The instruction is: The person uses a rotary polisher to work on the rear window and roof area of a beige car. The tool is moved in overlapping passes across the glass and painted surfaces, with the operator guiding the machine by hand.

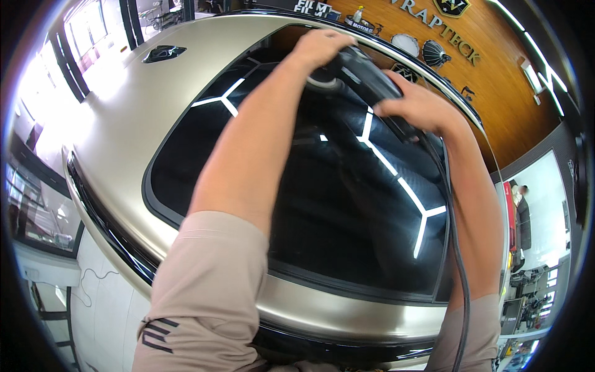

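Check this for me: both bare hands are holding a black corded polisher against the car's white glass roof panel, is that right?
Not quite. The glass roof panel is black, not white; only reflected light strips show white on it. The head view shows this. The rest holds: the left hand sits on the head of the black corded polisher and the right hand grips its body, pressing it to the panel.

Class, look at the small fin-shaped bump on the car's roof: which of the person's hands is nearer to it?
Left. The left hand rests on the polisher head, just right of the fin. The right hand grips the polisher's handle farther right.
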Demonstrator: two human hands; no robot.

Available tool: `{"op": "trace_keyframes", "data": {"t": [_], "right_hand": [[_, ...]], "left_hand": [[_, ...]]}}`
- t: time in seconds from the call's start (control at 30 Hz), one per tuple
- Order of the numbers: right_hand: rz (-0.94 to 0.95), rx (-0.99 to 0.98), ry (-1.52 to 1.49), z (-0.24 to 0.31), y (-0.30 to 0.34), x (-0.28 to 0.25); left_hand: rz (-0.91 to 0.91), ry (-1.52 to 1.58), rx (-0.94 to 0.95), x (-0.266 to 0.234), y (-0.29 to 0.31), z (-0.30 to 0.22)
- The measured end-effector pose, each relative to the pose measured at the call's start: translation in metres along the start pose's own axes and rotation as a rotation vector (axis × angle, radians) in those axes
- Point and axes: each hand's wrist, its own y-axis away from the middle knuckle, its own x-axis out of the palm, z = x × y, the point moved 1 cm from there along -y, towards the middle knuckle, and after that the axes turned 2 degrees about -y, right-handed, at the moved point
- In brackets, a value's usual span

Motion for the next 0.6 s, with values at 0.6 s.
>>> {"op": "trace_keyframes", "data": {"t": [0.6], "right_hand": [[0.27, -0.415, 0.034, 0.171, 0.085, 0.053]], "left_hand": [[-0.292, -0.351, -0.299, -0.221, 0.262, -0.101]]}}
